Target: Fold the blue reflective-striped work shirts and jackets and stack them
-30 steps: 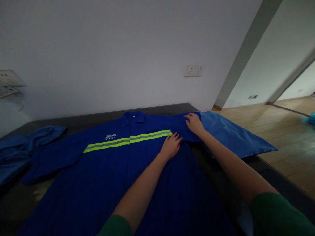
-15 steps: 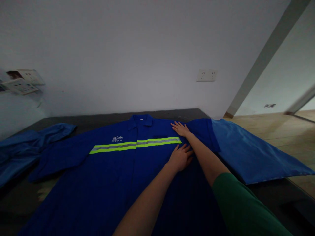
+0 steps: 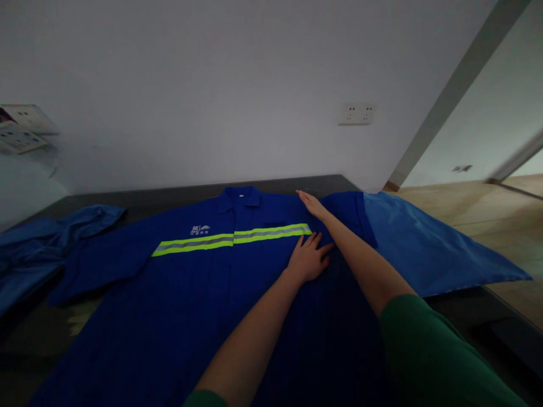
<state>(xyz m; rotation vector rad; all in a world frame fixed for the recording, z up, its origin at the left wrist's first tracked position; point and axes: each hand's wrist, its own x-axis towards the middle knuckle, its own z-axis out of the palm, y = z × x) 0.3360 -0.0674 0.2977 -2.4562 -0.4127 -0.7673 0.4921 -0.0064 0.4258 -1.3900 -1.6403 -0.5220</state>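
Note:
A dark blue work jacket (image 3: 186, 294) lies front up, its collar toward the wall. A yellow-green reflective stripe (image 3: 271, 233) crosses its chest, and a white logo (image 3: 199, 230) sits above the stripe. My left hand (image 3: 308, 259) rests on the jacket just below the stripe's right end, fingers spread. Farther up, near the shoulder at the right, my right hand (image 3: 311, 204) is tilted on its edge with the fingers stretched out; it holds nothing. Lighter blue cloth (image 3: 424, 243) extends from beneath the jacket's right sleeve.
Crumpled blue cloth (image 3: 80, 226) lies at the left on the dark table (image 3: 178, 195). Behind stands a wall with a socket plate (image 3: 357, 113). Other socket plates hang at the far left. A dark flat object (image 3: 517, 339) is at the lower right.
My right hand has turned from lying flat with fingers spread onto its edge, fingers together. My left hand stays on the jacket. The whole view has shifted slightly.

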